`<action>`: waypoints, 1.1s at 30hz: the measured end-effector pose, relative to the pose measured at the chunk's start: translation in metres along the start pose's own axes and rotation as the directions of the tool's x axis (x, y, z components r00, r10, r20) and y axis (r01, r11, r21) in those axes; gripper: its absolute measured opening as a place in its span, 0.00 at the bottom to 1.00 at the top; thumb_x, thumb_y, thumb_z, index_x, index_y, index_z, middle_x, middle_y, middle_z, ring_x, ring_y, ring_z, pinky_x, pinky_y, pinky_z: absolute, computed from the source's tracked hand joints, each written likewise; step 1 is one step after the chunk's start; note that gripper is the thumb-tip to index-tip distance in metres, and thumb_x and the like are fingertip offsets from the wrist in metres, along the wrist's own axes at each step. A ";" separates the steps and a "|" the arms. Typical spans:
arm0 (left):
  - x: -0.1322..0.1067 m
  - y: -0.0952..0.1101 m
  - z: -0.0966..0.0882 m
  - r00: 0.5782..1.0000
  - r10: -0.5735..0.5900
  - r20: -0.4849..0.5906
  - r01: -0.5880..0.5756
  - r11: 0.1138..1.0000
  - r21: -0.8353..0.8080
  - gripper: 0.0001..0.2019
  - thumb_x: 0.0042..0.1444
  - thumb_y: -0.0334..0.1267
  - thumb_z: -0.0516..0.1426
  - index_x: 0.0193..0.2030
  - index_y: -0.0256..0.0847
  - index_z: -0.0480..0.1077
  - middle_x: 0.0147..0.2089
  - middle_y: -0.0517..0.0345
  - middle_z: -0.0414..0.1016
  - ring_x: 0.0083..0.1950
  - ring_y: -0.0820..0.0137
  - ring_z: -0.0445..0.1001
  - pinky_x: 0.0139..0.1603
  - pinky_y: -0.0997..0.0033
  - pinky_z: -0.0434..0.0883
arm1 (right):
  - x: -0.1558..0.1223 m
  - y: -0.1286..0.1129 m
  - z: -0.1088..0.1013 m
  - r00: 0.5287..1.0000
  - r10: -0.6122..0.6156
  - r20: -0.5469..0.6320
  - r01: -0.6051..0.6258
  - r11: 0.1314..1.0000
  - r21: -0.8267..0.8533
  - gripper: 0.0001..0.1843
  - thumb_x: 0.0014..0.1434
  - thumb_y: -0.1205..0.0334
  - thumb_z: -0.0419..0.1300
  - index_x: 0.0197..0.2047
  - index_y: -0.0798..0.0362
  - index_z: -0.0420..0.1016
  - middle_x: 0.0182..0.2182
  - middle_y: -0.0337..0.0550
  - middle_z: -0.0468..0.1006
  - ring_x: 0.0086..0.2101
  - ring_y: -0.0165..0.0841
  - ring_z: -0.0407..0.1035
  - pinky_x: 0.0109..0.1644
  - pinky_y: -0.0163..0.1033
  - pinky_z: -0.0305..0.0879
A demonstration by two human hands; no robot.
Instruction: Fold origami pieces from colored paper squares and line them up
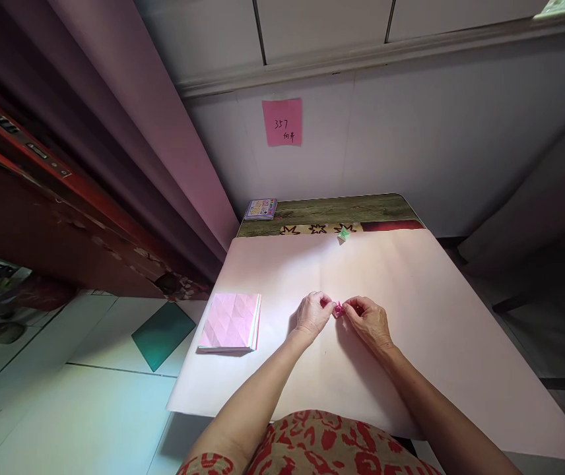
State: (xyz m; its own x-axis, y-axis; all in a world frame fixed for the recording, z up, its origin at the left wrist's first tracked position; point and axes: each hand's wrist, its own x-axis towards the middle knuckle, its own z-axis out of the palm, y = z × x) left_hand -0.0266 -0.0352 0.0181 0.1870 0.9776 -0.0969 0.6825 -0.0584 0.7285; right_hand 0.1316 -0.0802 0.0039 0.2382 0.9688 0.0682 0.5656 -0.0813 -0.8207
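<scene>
well, left hand [315, 312] and right hand [369, 321] pinch pink paper [338, 310] over pale-covered table [441, 330] near wall [381, 132]

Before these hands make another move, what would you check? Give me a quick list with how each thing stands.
1. Left hand pinching the pink folded paper: ok.
2. Right hand gripping its other side: ok.
3. Paper stack clear of both hands, to their left: ok.
4. Green folded piece clear of the hands, near the far edge of the pale sheet: ok.
5. Pink paper's creases crisp: cannot tell, too small.
</scene>
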 end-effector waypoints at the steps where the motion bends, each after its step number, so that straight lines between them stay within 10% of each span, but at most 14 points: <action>1: 0.000 -0.001 -0.001 1.000 -0.006 0.012 0.006 1.000 -0.014 0.08 0.55 0.42 0.58 0.31 0.43 0.76 0.35 0.58 0.78 0.37 0.69 0.74 0.40 0.72 0.68 | 0.000 0.000 -0.001 1.000 0.002 0.001 -0.002 1.000 0.002 0.15 0.57 0.50 0.56 0.30 0.51 0.79 0.27 0.41 0.79 0.27 0.33 0.71 0.34 0.37 0.65; 12: 0.006 0.000 -0.014 0.989 -0.090 0.114 0.097 0.994 -0.053 0.06 0.50 0.32 0.58 0.33 0.40 0.78 0.34 0.57 0.80 0.36 0.69 0.75 0.38 0.72 0.68 | 0.003 -0.003 -0.014 0.995 0.070 0.065 -0.069 0.997 -0.016 0.12 0.55 0.55 0.55 0.30 0.50 0.79 0.25 0.39 0.79 0.26 0.34 0.71 0.32 0.37 0.64; 24: 0.006 0.034 -0.013 0.975 -0.167 0.148 0.120 0.953 0.280 0.07 0.54 0.38 0.57 0.35 0.39 0.74 0.36 0.48 0.79 0.40 0.61 0.75 0.37 0.68 0.65 | 0.007 -0.029 -0.009 0.985 0.054 0.162 0.049 0.817 -0.574 0.10 0.58 0.61 0.56 0.39 0.48 0.78 0.27 0.43 0.81 0.29 0.36 0.74 0.29 0.35 0.55; 33: 0.010 0.030 -0.019 0.961 -0.189 0.202 0.140 0.962 0.235 0.07 0.50 0.41 0.60 0.33 0.41 0.74 0.36 0.51 0.79 0.37 0.64 0.73 0.35 0.69 0.64 | 0.016 -0.036 -0.011 0.968 0.123 0.218 0.003 0.865 -0.501 0.10 0.58 0.55 0.57 0.34 0.47 0.79 0.28 0.42 0.81 0.30 0.36 0.74 0.29 0.35 0.57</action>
State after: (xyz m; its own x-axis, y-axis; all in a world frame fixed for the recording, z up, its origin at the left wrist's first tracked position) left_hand -0.0181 -0.0237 0.0523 0.1937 0.9094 -0.3681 0.8488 0.0327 0.5276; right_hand 0.1242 -0.0646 0.0409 0.1280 0.9790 -0.1586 0.8860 -0.1847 -0.4253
